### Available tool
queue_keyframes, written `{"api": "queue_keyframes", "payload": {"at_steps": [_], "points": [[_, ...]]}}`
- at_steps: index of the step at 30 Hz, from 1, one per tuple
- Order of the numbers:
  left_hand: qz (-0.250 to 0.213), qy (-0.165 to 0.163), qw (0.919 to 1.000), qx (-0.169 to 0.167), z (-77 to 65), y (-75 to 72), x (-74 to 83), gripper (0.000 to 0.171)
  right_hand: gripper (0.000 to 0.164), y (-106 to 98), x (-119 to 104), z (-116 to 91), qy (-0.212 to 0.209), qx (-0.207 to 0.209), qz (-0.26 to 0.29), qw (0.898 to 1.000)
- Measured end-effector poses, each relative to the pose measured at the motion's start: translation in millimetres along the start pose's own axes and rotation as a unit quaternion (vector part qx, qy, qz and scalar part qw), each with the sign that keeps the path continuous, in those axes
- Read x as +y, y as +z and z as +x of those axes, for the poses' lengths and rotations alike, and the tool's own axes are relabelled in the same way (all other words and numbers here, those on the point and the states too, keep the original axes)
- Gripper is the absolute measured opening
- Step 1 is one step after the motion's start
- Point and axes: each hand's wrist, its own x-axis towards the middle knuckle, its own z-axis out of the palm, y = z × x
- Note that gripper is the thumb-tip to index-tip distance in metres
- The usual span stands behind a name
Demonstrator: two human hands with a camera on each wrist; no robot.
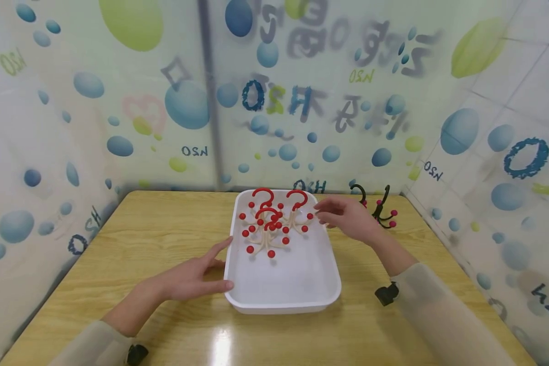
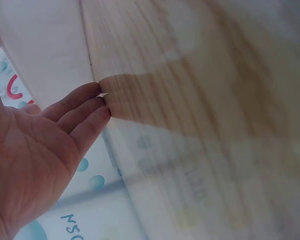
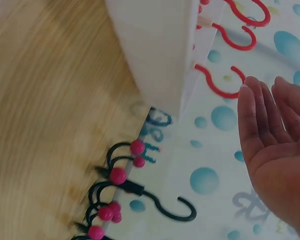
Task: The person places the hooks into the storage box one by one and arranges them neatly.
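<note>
A white plastic tray [image 1: 293, 284] stands on the wooden table, holding three cream claw hangers [image 1: 266, 238] with red hooks and red ball tips at its far half. My left hand [image 1: 192, 277] is at the tray's left side, thumb and index finger at the rim. In the left wrist view, its other fingertips [image 2: 104, 104] reach down to the tabletop beside the tray wall [image 2: 50, 45]. Over the far right rim, my right hand [image 1: 345, 216] has loosely bent fingers with nothing between them. A red hook [image 3: 222, 90] shows near its fingertips in the right wrist view.
Black claw hangers [image 1: 378, 209] with pink ball tips sit at the table's back right, behind my right hand. Patterned curtains [image 1: 293, 101] with blue and green dots enclose the wooden table [image 1: 164, 223] at the back and both sides.
</note>
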Motion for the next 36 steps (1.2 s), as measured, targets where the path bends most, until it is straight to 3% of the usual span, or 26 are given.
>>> {"api": "queue_keyframes", "payload": {"at_steps": [6, 20, 26, 36], "points": [[0.003, 0.004, 1.0, 0.001, -0.6, 1.1, -1.4, 0.098, 0.036, -22, 34, -19, 0.023, 0.02, 0.014, 0.999], [0.004, -0.004, 1.0, 0.005, -1.2, -0.4, -2.2, 0.098, 0.047, -80, 101, -51, 0.059, 0.113, -0.011, 0.992], [0.001, -0.004, 1.0, 0.004, -0.7, 1.2, -2.5, 0.098, 0.053, -92, 116, -48, 0.075, 0.143, -0.003, 0.987], [-0.007, -0.007, 0.9999, 0.001, -1.4, 1.7, -2.8, 0.098, 0.052, -95, 130, -24, 0.085, 0.196, 0.029, 0.977]]}}
